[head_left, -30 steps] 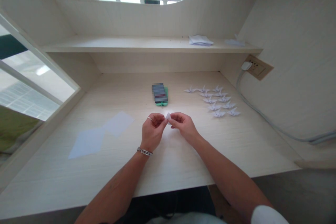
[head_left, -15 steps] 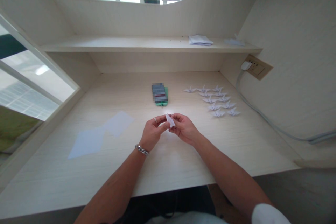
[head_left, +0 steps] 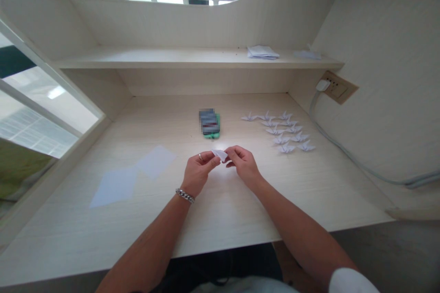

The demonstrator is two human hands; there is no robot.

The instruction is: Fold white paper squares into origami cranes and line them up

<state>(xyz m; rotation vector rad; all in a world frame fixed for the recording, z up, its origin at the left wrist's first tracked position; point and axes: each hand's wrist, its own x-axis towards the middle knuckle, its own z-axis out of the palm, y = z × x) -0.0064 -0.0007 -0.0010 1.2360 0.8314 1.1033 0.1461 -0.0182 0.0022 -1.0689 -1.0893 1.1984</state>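
A small folded piece of white paper [head_left: 219, 154] is pinched between my left hand [head_left: 198, 172] and my right hand [head_left: 242, 163], just above the middle of the pale wooden desk [head_left: 220, 210]. Both hands have their fingers closed on it. My left hand wears a ring and a metal bracelet. Several finished white paper cranes [head_left: 282, 131] lie in rows to the right of my hands. Two flat white paper squares [head_left: 132, 175] lie on the desk to the left.
A phone in a green case [head_left: 210, 124] lies beyond my hands. A shelf [head_left: 192, 58] above the desk holds a small stack of paper [head_left: 262, 52]. A white plug [head_left: 322, 85] sits in a wall socket at right, its cable [head_left: 347, 155] trailing along the desk's right edge.
The folded paper has turned between my fingers from upright to lying more flat, and both hands have shifted slightly while keeping hold of it.
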